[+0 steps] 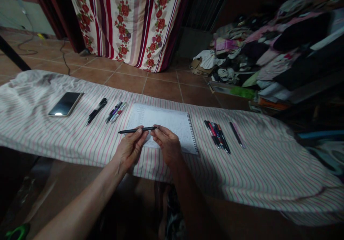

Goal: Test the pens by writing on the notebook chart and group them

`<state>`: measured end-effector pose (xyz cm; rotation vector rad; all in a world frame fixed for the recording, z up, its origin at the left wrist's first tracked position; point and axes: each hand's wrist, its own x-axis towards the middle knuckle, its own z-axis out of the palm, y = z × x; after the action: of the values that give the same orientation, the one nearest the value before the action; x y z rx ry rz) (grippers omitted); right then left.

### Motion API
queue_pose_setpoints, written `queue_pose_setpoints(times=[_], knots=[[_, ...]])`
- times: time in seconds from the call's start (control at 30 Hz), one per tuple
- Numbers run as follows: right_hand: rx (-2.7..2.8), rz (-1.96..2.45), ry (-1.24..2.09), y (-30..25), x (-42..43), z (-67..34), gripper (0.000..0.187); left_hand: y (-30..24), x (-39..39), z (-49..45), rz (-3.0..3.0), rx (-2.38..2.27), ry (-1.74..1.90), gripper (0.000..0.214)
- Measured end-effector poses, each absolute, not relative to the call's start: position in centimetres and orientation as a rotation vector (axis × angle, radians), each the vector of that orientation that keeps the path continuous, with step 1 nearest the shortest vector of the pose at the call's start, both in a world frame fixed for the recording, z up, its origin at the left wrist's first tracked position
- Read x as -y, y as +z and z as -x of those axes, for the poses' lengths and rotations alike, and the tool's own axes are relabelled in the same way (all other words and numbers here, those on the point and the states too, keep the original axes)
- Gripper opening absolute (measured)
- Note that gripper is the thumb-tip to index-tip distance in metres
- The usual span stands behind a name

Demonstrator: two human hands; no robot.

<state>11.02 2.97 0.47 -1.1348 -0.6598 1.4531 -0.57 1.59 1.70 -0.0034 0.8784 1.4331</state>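
A black pen (pixel 125 131) lies level between my two hands, above the near part of a spiral notebook (pixel 172 120). My left hand (pixel 131 145) pinches it near the middle, and its end sticks out to the left. At the pen's right end, the fingertips of my right hand (pixel 168 141) close on it. The notebook is open to a page with faint marks, its wire spiral on the right. Left of it rest several pens (pixel 116 112) in a group and black pens (pixel 96 111). On the right side is another group of pens (pixel 217 136).
A striped cloth (pixel 255 175) covers the long surface. A phone (pixel 66 104) lies at the left, and a dark pen (pixel 235 134) beside a pinkish one at the right. Behind are a flowered curtain (pixel 125 25), a tiled floor (pixel 161 89) and piled clothes (pixel 258 46).
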Motion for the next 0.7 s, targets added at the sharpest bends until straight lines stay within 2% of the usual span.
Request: queue_pose_setpoints(times=[0.43,0.7], knots=[[0.689,1.225,1.316,0.2,-3.4,-11.5,0.029,1.4,-1.4,-0.3,-0.071,-0.876,1.453,0.019],[0.609,1.085,1.44,0.3,-3.3,-11.4,0.028,0.4,-1.2,-0.5,-0.267,-0.842,1.493,0.014]])
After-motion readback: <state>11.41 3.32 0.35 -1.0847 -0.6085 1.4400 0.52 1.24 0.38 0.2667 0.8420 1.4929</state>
